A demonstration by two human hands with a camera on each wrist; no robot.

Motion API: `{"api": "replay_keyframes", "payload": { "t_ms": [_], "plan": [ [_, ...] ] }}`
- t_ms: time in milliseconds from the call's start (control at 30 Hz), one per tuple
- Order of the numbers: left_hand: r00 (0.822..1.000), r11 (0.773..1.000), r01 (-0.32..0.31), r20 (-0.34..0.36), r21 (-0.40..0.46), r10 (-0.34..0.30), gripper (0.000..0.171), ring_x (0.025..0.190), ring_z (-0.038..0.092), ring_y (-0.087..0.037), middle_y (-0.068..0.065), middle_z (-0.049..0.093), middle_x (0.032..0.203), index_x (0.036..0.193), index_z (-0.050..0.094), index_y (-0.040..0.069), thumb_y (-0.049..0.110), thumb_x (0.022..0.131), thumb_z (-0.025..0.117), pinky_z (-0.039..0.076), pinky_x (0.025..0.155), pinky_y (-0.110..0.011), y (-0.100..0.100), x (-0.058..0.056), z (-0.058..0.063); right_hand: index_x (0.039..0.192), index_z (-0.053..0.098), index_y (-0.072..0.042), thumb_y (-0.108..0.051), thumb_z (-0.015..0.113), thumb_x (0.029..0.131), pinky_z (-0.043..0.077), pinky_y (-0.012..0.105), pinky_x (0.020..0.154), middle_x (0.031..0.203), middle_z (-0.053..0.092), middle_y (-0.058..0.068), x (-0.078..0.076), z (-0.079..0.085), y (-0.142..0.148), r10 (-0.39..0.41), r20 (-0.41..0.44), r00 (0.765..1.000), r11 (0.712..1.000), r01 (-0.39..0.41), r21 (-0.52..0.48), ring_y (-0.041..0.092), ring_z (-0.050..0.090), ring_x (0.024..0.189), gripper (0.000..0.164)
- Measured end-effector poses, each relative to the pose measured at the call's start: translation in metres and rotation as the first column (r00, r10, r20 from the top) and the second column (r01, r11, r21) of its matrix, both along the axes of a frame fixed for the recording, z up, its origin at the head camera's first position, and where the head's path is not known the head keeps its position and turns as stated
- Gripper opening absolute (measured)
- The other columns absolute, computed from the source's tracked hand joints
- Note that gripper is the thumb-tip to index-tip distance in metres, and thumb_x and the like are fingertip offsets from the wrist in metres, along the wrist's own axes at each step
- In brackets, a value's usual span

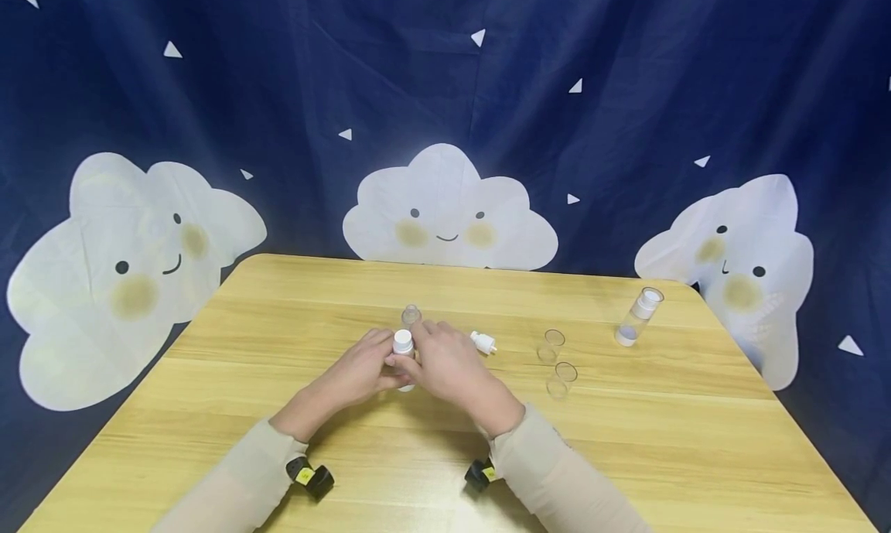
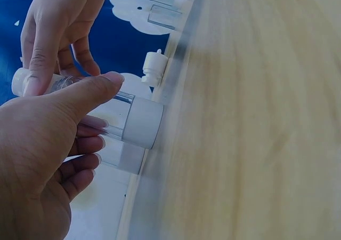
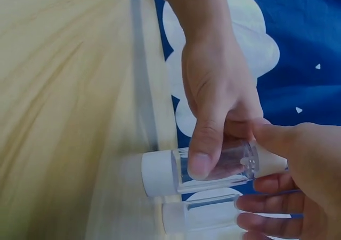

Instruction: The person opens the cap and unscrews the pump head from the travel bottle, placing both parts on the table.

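A clear cylindrical bottle with a white base stands upright on the table between both hands. My left hand grips its clear body, the thumb lying along the wall. The white top of this bottle is pinched by my right hand, with the thumb on its side. Just behind, a second clear bottle stands with no white top on it; its white base shows in the right wrist view. A loose white pump head lies to the right of my right hand.
Two clear caps stand on the table right of the pump head. Farther right is a bottle with a white top under a clear cap. A dark blue curtain with clouds hangs behind the wooden table.
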State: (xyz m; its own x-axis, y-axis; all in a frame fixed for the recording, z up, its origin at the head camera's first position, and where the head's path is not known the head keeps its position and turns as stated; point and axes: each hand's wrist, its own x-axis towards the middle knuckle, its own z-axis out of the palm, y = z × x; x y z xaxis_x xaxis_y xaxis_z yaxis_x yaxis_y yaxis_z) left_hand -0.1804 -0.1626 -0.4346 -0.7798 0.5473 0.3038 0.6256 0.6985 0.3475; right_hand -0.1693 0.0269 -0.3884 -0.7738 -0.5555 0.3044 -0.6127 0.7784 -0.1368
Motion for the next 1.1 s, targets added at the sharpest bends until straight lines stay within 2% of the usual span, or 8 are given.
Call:
{"api": "replay_keyframes", "payload": {
  "t_ms": [133, 267, 367, 500, 900, 1100],
  "plan": [
    [1.000, 1.000, -0.009, 0.010, 0.003, 0.009, 0.046, 0.107, 0.054, -0.021, 0.001, 0.061, 0.110, 0.117, 0.061, 0.012, 0.035, 0.081, 0.080, 0.048, 0.093, -0.040, 0.001, 0.000, 0.001, 0.149, 0.034, -0.002, -0.055, 0.054, 0.095, 0.049, 0.030, 0.067, 0.089, 0.060, -0.004, -0.002, 0.002, 0.003, 0.045, 0.036, 0.998, 0.999, -0.045, -0.008, 0.014, 0.055, 0.078, 0.079],
    [1.000, 1.000, -0.011, 0.013, 0.015, 0.011, 0.043, 0.105, 0.053, -0.019, 0.003, 0.061, 0.108, 0.112, 0.061, 0.014, 0.036, 0.080, 0.080, 0.048, 0.091, -0.038, 0.001, 0.001, 0.002, 0.147, 0.036, 0.001, -0.050, 0.056, 0.096, 0.053, 0.034, 0.080, 0.108, 0.066, 0.006, -0.007, 0.006, 0.009, 0.128, 0.085, 0.988, 0.992, -0.126, -0.026, 0.019, 0.063, 0.094, 0.075],
    [1.000, 1.000, -0.010, 0.010, 0.023, 0.010, 0.044, 0.106, 0.053, -0.018, 0.004, 0.061, 0.108, 0.113, 0.062, 0.015, 0.037, 0.080, 0.081, 0.048, 0.091, -0.038, 0.001, 0.001, 0.001, 0.139, 0.048, -0.004, -0.048, 0.056, 0.096, 0.052, 0.034, 0.084, 0.113, 0.065, 0.006, -0.011, 0.007, 0.013, 0.175, 0.135, 0.975, 0.984, -0.170, -0.047, 0.020, 0.063, 0.100, 0.062],
    [1.000, 0.999, -0.006, 0.011, 0.032, 0.006, 0.048, 0.107, 0.053, -0.019, 0.005, 0.060, 0.106, 0.116, 0.062, 0.013, 0.037, 0.079, 0.081, 0.048, 0.093, -0.039, 0.000, 0.001, 0.001, 0.124, 0.056, -0.014, -0.048, 0.057, 0.096, 0.052, 0.034, 0.085, 0.113, 0.065, 0.003, -0.015, 0.006, 0.015, 0.197, 0.194, 0.961, 0.979, -0.183, -0.085, 0.018, 0.062, 0.102, 0.044],
    [0.999, 0.999, -0.013, 0.032, 0.044, 0.012, 0.057, 0.113, 0.054, -0.023, 0.002, 0.062, 0.114, 0.125, 0.060, 0.012, 0.038, 0.078, 0.082, 0.046, 0.097, -0.042, 0.001, 0.002, 0.003, 0.115, 0.058, -0.022, -0.046, 0.057, 0.096, 0.051, 0.033, 0.085, 0.108, 0.063, -0.004, -0.022, 0.005, 0.022, 0.275, 0.334, 0.902, 0.954, -0.213, -0.212, 0.020, 0.062, 0.103, 0.030],
    [1.000, 0.999, -0.012, 0.029, 0.045, 0.011, 0.057, 0.113, 0.054, -0.023, 0.000, 0.062, 0.116, 0.125, 0.060, 0.012, 0.037, 0.078, 0.082, 0.045, 0.098, -0.043, 0.001, 0.003, 0.003, 0.115, 0.060, -0.022, -0.044, 0.057, 0.097, 0.050, 0.031, 0.084, 0.106, 0.063, -0.007, -0.024, 0.005, 0.024, 0.293, 0.343, 0.892, 0.949, -0.227, -0.220, 0.019, 0.062, 0.101, 0.029]
  ]
}}
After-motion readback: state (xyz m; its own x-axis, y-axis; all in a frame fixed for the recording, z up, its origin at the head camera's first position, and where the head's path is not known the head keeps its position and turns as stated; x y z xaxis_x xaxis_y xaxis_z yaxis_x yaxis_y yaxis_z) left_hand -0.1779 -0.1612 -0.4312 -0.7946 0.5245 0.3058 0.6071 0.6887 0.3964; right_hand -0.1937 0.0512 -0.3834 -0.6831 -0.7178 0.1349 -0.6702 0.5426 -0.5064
